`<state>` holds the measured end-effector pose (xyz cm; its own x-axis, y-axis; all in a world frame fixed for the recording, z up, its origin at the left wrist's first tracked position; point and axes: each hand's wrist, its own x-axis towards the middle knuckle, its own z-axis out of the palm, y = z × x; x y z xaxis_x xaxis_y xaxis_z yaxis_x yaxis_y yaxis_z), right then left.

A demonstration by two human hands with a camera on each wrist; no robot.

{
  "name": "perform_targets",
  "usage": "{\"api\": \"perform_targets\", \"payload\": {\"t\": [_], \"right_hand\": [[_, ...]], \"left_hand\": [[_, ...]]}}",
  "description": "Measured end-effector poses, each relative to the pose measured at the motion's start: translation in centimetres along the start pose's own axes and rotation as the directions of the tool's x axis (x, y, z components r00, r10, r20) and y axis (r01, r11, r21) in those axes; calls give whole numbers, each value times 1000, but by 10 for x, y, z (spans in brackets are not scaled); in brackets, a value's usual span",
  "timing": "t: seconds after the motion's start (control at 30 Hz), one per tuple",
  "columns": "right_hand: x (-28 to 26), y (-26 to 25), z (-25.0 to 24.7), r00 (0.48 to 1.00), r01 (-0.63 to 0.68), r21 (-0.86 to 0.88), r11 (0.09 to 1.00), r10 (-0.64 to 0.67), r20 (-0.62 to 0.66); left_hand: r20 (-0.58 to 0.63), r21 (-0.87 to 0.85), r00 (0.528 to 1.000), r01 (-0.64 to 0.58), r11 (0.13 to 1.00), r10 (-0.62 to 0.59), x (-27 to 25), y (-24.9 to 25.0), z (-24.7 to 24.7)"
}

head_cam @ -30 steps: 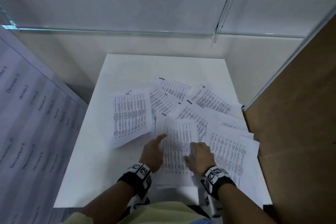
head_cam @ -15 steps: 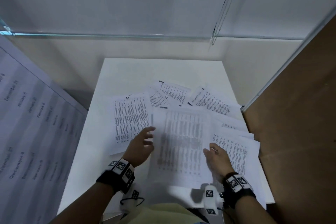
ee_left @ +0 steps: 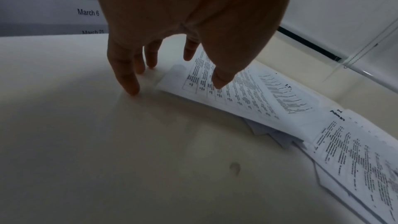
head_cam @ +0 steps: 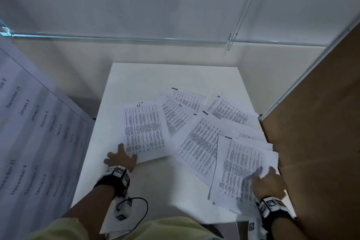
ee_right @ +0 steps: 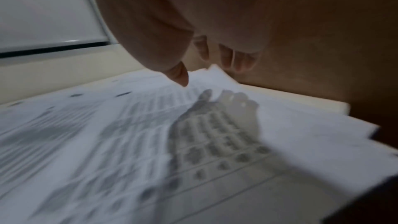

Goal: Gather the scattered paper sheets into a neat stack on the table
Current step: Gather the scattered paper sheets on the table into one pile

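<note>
Several printed paper sheets lie fanned over a white table (head_cam: 155, 76). One sheet (head_cam: 144, 130) lies apart at the left. My left hand (head_cam: 120, 159) is at that left sheet's near corner (ee_left: 193, 81). Its fingers are straight, the fingertips (ee_left: 129, 89) touch the table (ee_left: 107, 142) beside the corner, and the thumb hovers over the print. An overlapping pile (head_cam: 239, 171) covers the right side. My right hand (head_cam: 268, 179) hovers over the pile's right edge with loose fingers (ee_right: 237, 64), casting a shadow on the top sheet (ee_right: 129, 142). Neither hand holds anything.
A large calendar poster (head_cam: 29, 132) leans at the left, and a brown board (head_cam: 321, 122) stands against the table's right edge. A pale wall and a blind cord (head_cam: 231, 43) are behind. A small device with a black cable (head_cam: 124, 210) sits at the front edge.
The sheet that both hands lifted in front of me now lies on the right pile. My left hand moved left to the lone sheet's corner; my right hand moved right.
</note>
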<state>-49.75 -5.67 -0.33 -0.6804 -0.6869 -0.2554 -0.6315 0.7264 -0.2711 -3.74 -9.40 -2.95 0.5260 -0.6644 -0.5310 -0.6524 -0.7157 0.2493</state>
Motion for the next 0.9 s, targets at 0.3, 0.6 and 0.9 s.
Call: {"api": "perform_targets", "payload": {"t": [0.3, 0.6, 0.9], "right_hand": [[-74, -86, 46, 745, 459, 182, 869, -489, 455], [-78, -102, 63, 635, 555, 274, 785, -613, 471], [-84, -131, 65, 593, 356, 406, 842, -539, 598]], "left_hand": [[30, -9, 1000, 10, 1000, -10, -10, 25, 1], [-36, -519, 999, -24, 855, 6, -17, -9, -2], [254, -864, 951, 140, 484, 178, -43, -67, 8]]}}
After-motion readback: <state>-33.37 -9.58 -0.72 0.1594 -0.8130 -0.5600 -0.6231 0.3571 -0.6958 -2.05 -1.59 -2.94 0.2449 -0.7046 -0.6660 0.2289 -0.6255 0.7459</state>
